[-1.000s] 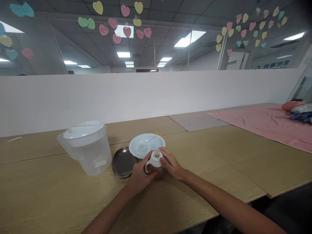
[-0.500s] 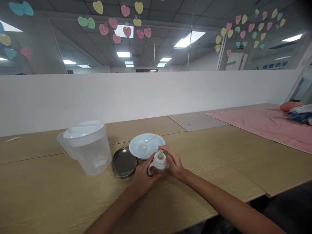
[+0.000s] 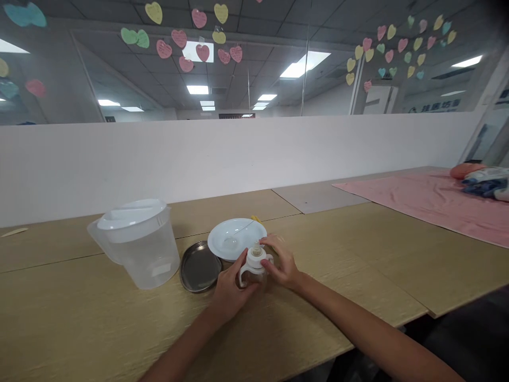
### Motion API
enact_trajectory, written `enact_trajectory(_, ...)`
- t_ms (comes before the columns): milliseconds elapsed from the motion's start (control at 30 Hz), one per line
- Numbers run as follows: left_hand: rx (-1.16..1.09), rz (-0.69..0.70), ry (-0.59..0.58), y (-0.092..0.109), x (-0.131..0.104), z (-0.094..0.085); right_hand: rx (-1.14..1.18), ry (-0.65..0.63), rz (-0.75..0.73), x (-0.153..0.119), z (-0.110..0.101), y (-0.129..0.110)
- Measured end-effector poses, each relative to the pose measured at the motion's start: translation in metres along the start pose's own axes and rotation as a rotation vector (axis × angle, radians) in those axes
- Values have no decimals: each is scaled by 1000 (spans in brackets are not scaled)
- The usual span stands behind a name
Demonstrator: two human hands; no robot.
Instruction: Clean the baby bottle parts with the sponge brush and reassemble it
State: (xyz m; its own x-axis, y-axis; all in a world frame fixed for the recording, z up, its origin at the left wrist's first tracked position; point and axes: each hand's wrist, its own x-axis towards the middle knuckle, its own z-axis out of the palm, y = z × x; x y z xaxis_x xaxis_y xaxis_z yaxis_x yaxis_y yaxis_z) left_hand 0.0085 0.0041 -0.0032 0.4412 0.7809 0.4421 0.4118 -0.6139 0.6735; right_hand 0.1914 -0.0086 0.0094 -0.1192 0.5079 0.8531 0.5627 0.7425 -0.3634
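A clear baby bottle (image 3: pixel 255 261) with a white collar, white side handles and a see-through nipple on top stands upright near the table's front. My left hand (image 3: pixel 231 289) is wrapped round its left side, by one handle. My right hand (image 3: pixel 283 265) is closed about the collar from the right, thumb at the front and fingers behind, close to the nipple. Just behind the bottle is a white bowl (image 3: pixel 217 236), holding a clear rounded piece and a thin stick-like item. To the left lies an oval metal tray (image 3: pixel 200 268).
A lidded translucent pitcher (image 3: pixel 149 257) stands left of the tray. A yellow item (image 3: pixel 255 218) shows at the bowl's back rim. Pink cloth (image 3: pixel 429 204) covers the table's right side, with bundled fabric (image 3: pixel 487 181) on it. A low white wall (image 3: pixel 222 159) runs behind.
My right thumb has come round to the front of the bottle's collar, and the right handle now shows. My left hand keeps its hold. The whole view has shifted slightly.
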Motion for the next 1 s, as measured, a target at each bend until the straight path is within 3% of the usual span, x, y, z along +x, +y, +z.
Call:
enact_trajectory(233, -19, 6, 8, -1, 0, -1, 7, 112, 156, 2, -2, 5)
enact_trajectory(433, -32, -50, -12, 1, 0, -1, 0, -40, 34, -1, 2, -3)
enact_trajectory(533, -30, -51, -9, 0, 0, -1, 2, -52, 80, -4, 6, -5)
enact_trajectory(633, -24, -34, -13, -1, 0, -1, 58, 12, 117, -6, 8, -3)
enact_trajectory(1000, -56, 20, 10, -6, 1, 2, 74, 236, -29, -2, 10, -3)
